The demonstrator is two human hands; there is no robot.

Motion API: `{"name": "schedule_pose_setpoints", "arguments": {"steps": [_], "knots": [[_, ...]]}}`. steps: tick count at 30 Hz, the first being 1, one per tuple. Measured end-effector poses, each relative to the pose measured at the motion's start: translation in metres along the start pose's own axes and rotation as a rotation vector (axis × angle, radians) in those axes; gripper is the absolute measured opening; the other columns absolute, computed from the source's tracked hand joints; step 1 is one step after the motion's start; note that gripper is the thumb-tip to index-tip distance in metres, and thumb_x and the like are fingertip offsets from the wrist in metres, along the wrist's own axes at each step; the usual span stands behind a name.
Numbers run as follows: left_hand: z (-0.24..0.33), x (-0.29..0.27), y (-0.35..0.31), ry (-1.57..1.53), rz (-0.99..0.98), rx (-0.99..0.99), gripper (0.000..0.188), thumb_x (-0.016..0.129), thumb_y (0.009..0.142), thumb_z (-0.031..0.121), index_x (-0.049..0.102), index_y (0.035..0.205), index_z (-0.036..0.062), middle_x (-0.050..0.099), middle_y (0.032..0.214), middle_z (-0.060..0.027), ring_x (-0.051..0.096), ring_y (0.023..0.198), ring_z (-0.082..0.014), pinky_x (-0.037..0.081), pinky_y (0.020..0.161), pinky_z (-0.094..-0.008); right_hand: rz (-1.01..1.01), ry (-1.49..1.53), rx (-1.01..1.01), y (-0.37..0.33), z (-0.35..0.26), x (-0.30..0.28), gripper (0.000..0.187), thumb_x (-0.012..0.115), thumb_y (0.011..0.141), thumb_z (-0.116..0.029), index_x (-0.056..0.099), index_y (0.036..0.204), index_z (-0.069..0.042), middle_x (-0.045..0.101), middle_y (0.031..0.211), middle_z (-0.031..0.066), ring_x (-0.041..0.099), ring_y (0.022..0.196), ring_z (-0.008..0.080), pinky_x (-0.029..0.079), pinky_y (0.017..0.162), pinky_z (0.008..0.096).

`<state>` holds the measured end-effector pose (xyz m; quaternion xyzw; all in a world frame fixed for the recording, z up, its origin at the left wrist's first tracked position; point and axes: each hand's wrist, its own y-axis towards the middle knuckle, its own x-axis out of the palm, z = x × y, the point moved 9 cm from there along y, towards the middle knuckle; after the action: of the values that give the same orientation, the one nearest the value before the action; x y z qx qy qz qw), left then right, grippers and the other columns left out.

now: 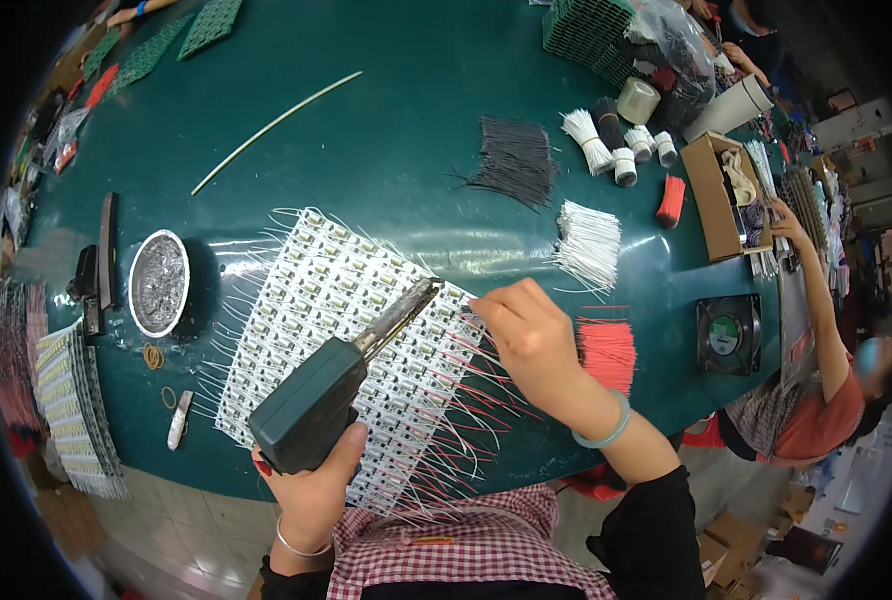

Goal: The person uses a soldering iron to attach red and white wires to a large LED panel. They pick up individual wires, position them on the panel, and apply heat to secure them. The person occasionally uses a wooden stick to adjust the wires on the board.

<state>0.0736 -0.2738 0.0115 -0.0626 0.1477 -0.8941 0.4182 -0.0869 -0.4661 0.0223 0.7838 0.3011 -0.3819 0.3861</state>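
Observation:
My left hand is wrapped around the handle of a dark green soldering gun. Its long metal tip reaches up and right to the upper right edge of a white panel of small circuit boards. Thumb and fingers of my right hand are pinched together beside that edge, just right of the tip; a thin wire seems to be between them, but it is too small to be sure. Red and white wires stick out along the panel's right side, and white ones along its left.
Right of the panel lie bundles of red wires, white wires and black wires. A white bowl of shiny grey material and a utility knife are left. A black fan and a co-worker's arm are far right.

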Motion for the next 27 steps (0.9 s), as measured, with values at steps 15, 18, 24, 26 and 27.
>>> {"name": "schedule_pose_setpoints", "arguments": {"steps": [15, 18, 24, 26, 27], "knots": [[-0.008, 0.029, -0.002, 0.144, -0.104, 0.143, 0.018, 0.079, 0.080, 0.000, 0.071, 0.095, -0.0045, 0.067, 0.081, -0.0038, 0.058, 0.068, -0.0069, 0.045, 0.060, -0.0234, 0.023, -0.144, -0.063, -0.012, -0.013, 0.012, 0.033, 0.066, 0.071, 0.000, 0.067, 0.103, 0.008, 0.062, 0.097, 0.0129, 0.060, 0.085, 0.0258, 0.054, 0.065, 0.0317], [-0.005, 0.032, -0.002, 0.203, -0.137, 0.182, 0.017, 0.078, 0.080, 0.000, 0.071, 0.094, -0.0049, 0.066, 0.078, -0.0038, 0.057, 0.065, -0.0066, 0.044, 0.058, -0.0234, 0.018, -0.161, -0.063, -0.012, -0.015, 0.014, 0.034, 0.065, 0.070, -0.001, 0.067, 0.103, 0.008, 0.062, 0.097, 0.0133, 0.060, 0.085, 0.0260, 0.054, 0.064, 0.0312], [-0.011, 0.036, 0.000, 0.235, -0.154, 0.120, 0.014, 0.078, 0.081, 0.001, 0.070, 0.091, -0.0042, 0.065, 0.074, -0.0030, 0.056, 0.063, -0.0057, 0.043, 0.055, -0.0236, 0.013, -0.182, -0.071, -0.013, -0.017, 0.015, 0.035, 0.065, 0.070, -0.002, 0.066, 0.104, 0.009, 0.061, 0.097, 0.0147, 0.060, 0.085, 0.0266, 0.054, 0.064, 0.0310], [-0.010, 0.037, 0.000, 0.263, -0.172, 0.132, 0.014, 0.078, 0.081, 0.002, 0.070, 0.090, -0.0038, 0.065, 0.073, -0.0027, 0.056, 0.062, -0.0056, 0.043, 0.055, -0.0235, 0.009, -0.181, -0.065, -0.013, -0.017, 0.015, 0.036, 0.065, 0.070, -0.002, 0.066, 0.104, 0.010, 0.061, 0.098, 0.0151, 0.059, 0.085, 0.0269, 0.054, 0.064, 0.0313], [-0.010, 0.037, 0.000, 0.274, -0.173, 0.143, 0.014, 0.078, 0.081, 0.003, 0.069, 0.090, -0.0034, 0.065, 0.072, -0.0029, 0.056, 0.062, -0.0056, 0.043, 0.055, -0.0237, 0.007, -0.181, -0.063, -0.013, -0.017, 0.016, 0.036, 0.065, 0.070, -0.002, 0.066, 0.104, 0.010, 0.061, 0.098, 0.0153, 0.059, 0.085, 0.0271, 0.054, 0.065, 0.0314]]}}
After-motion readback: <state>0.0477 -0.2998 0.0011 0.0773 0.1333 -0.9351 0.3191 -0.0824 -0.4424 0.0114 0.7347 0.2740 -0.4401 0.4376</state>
